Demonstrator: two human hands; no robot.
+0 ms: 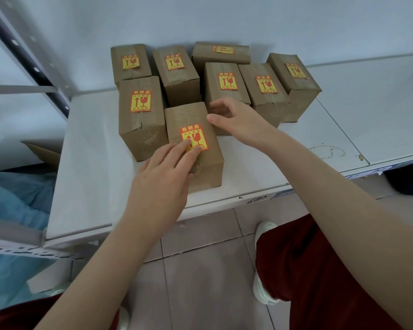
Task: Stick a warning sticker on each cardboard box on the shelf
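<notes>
Head view looks down on a white shelf (pixel 93 163) carrying eight cardboard boxes (pixel 177 79), seven grouped at the far side, each already stickered. The near box (pixel 188 115) stands in front of them. The left hand (pixel 162 179) lies on its top, fingers (pixel 188 148) straight and together, pressing the lower edge of the warning sticker (pixel 194 136). The right hand (pixel 234 120) hovers at the box's far right corner, loosely curled, seemingly holding nothing. This looks like the last sticker; next comes firm rubbing over its corners.

Cardboard boxes (pixel 177 79) crowd the shelf (pixel 93 163) along its back edge, nearly touching. One box (pixel 200 167) juts toward the front edge. There's bare room along the left edge and the right end.
</notes>
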